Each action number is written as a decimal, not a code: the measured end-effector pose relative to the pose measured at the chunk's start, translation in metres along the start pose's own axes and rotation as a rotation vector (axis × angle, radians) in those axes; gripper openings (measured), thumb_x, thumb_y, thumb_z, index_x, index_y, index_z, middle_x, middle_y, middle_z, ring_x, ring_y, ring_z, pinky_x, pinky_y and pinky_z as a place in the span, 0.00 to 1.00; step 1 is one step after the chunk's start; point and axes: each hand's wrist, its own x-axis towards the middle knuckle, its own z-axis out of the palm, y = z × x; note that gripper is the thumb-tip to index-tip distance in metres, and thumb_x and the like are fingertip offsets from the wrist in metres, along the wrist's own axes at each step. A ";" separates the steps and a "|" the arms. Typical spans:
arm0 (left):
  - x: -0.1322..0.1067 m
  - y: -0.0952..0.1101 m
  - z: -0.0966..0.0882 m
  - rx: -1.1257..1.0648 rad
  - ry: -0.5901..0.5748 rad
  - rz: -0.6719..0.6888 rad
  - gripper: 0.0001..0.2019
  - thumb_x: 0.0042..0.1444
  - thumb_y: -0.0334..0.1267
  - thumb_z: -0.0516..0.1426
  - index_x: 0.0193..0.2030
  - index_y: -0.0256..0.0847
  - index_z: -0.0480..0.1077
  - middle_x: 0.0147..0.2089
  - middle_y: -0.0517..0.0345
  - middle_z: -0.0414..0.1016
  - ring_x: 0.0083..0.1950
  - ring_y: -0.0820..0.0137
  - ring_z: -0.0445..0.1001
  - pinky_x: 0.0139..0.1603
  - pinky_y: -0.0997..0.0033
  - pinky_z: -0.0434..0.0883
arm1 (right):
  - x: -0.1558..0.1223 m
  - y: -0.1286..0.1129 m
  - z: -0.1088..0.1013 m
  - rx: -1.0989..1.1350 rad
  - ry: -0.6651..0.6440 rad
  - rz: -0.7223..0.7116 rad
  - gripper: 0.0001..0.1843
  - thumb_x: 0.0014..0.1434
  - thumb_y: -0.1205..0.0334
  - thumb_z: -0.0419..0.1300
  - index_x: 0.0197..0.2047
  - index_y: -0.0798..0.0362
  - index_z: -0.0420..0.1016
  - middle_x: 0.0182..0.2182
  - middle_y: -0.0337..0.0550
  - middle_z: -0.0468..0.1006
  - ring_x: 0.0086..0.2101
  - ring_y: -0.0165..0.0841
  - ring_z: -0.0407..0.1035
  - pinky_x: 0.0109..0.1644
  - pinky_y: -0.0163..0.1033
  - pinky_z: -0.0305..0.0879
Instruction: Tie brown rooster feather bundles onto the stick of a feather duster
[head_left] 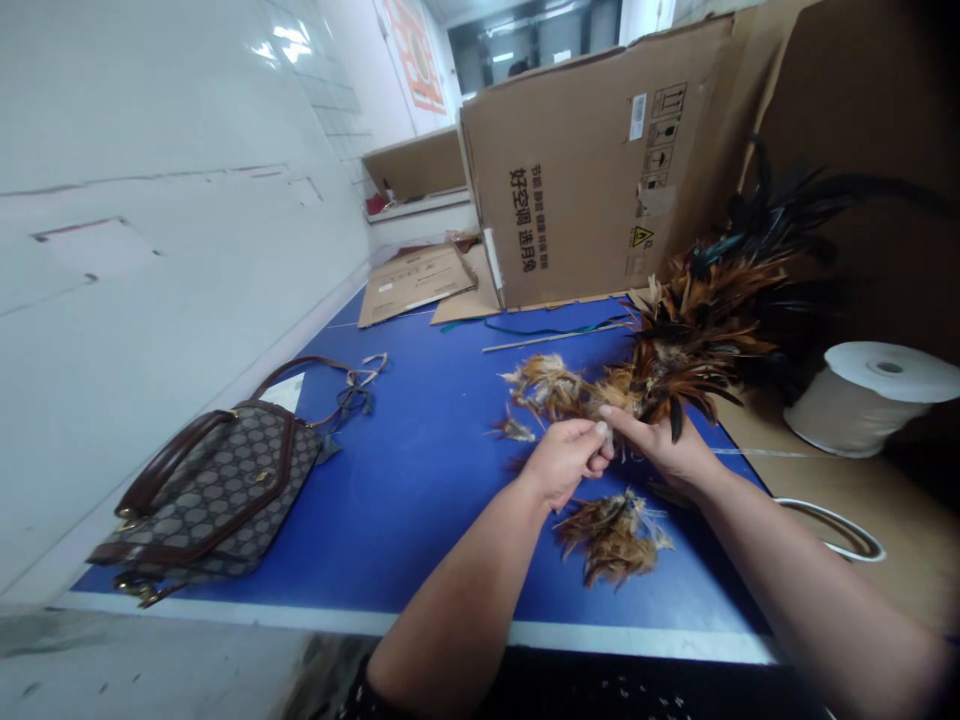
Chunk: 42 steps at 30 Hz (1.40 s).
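Note:
My right hand (671, 448) is closed around the base of a large brown and black feather bundle (697, 320), whose long dark plumes spread to the upper right. Its thumb reaches across toward my left hand (568, 462). The left fingers are pinched together right beside the base of the bundle; what lies between them is too small to make out. Just beyond the hands is a pile of light brown feathers (547, 385). A small tuft (515, 430) lies left of it. Nearer to me rests another clump of brown feathers (616, 540).
A patterned handbag (247, 490) stands at the left of the blue tabletop (405, 480). At the right are a large ribbon spool (847, 415) and a white ring (862, 545). A tall cardboard box (585, 200) closes off the back, with a thin stick (547, 337) before it.

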 end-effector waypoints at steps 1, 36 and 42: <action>0.000 -0.001 0.000 0.005 0.003 0.003 0.24 0.55 0.56 0.66 0.30 0.34 0.69 0.26 0.61 0.65 0.23 0.80 0.59 0.24 0.76 0.51 | 0.000 0.001 0.000 0.013 -0.008 -0.002 0.22 0.56 0.43 0.71 0.30 0.54 0.74 0.25 0.42 0.77 0.26 0.33 0.69 0.31 0.37 0.68; -0.009 -0.020 0.023 1.171 0.296 0.411 0.15 0.68 0.30 0.45 0.54 0.31 0.69 0.51 0.32 0.73 0.54 0.51 0.74 0.58 0.49 0.71 | 0.007 0.029 0.003 -0.172 0.073 -0.017 0.22 0.59 0.46 0.67 0.48 0.54 0.82 0.45 0.52 0.86 0.48 0.48 0.79 0.52 0.50 0.78; -0.006 -0.028 0.024 1.278 0.322 0.301 0.18 0.61 0.24 0.48 0.56 0.28 0.68 0.51 0.29 0.73 0.53 0.48 0.76 0.56 0.47 0.73 | 0.006 0.029 0.006 -0.189 0.077 -0.015 0.21 0.60 0.46 0.66 0.48 0.54 0.82 0.48 0.53 0.85 0.50 0.49 0.79 0.57 0.54 0.75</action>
